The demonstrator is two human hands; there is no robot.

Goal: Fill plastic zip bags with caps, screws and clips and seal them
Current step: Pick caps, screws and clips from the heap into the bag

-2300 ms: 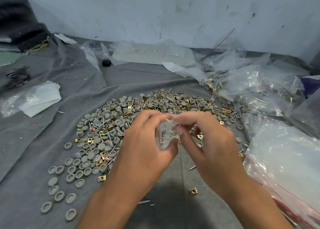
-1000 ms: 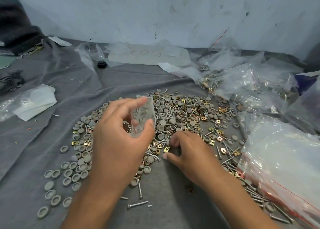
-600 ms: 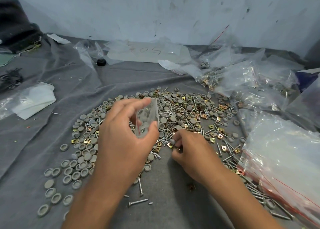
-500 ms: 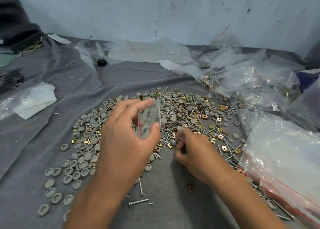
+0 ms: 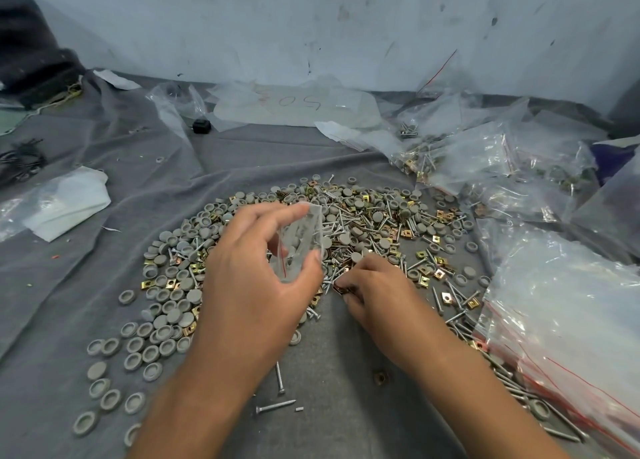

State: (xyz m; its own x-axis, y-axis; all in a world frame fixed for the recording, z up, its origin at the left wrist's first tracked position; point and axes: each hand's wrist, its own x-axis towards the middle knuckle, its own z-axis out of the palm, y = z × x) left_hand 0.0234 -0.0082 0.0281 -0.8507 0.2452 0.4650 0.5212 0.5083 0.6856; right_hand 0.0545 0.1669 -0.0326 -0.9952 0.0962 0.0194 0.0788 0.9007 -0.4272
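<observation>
My left hand point(image 5: 258, 285) holds a small clear zip bag point(image 5: 299, 242) upright between thumb and fingers; grey caps show inside it. My right hand point(image 5: 375, 290) rests low on the cloth at the near edge of the pile, its fingertips pinching small brass clips point(image 5: 343, 288). The pile point(image 5: 363, 223) of grey round caps, silver screws and brass square clips spreads across the grey cloth behind both hands. More grey caps point(image 5: 156, 334) lie in rows to the left.
A stack of empty zip bags with red seal lines point(image 5: 568, 337) lies at the right. Filled and crumpled bags point(image 5: 485, 160) are heaped at the back right. Loose screws point(image 5: 275, 406) lie near me. A white folded bag point(image 5: 65, 204) sits at the left; a wall stands behind.
Both hands were together at the bag earlier. The right hand dropped to the pile and gathers clips at its near edge. The left hand has kept the bag raised.
</observation>
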